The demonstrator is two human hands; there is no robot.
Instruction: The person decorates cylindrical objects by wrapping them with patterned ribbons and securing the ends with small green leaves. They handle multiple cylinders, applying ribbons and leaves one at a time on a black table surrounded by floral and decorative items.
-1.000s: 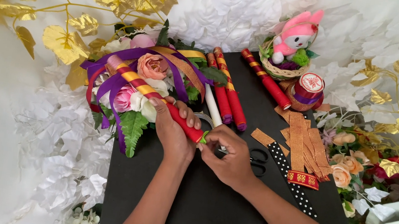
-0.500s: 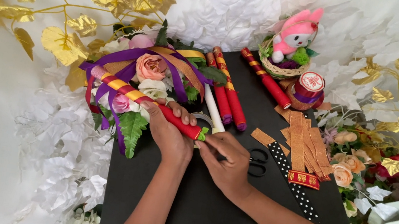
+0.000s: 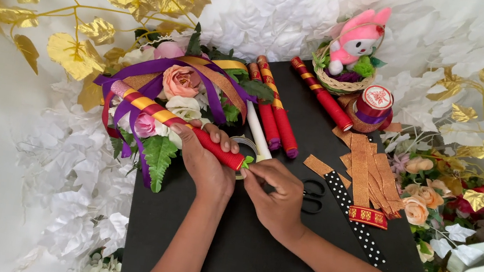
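Left hand (image 3: pixel 206 164) wraps around a red stick (image 3: pixel 174 124) banded in gold, fingers curled over the top, gripping it near its lower end. The stick runs up and left from the hand, across a flower bunch (image 3: pixel 178 90) of peach, pink and white blooms tied with purple and gold ribbon. Right hand (image 3: pixel 275 193) sits just beside the left, fingertips pinched at the stick's red end, thumb and forefinger closed on its tip. A roll of tape (image 3: pixel 247 145) peeks out behind the two hands, mostly hidden.

All this happens over a black board (image 3: pixel 247 266) laid on the worktop. Up the board, more red sticks (image 3: pixel 275 112) lie side by side, a white one among them, and another red stick (image 3: pixel 321 93) slants toward a small wicker basket (image 3: pixel 335 79) holding a pink plush toy (image 3: pixel 356 39). Beside the basket stands a ribbon spool (image 3: pixel 375 105). Right of the hands lie scissors (image 3: pixel 312 196), a black dotted ribbon (image 3: pixel 358 222) and strips of copper glitter ribbon (image 3: pixel 369 169).

Around the board: white fabric leaves (image 3: pixel 80 175) piled on the left and along the top, gold leaf branches (image 3: pixel 81 7) at upper left and at the right edge, and peach flowers (image 3: pixel 423 200) at the board's right side. The background is plain white.
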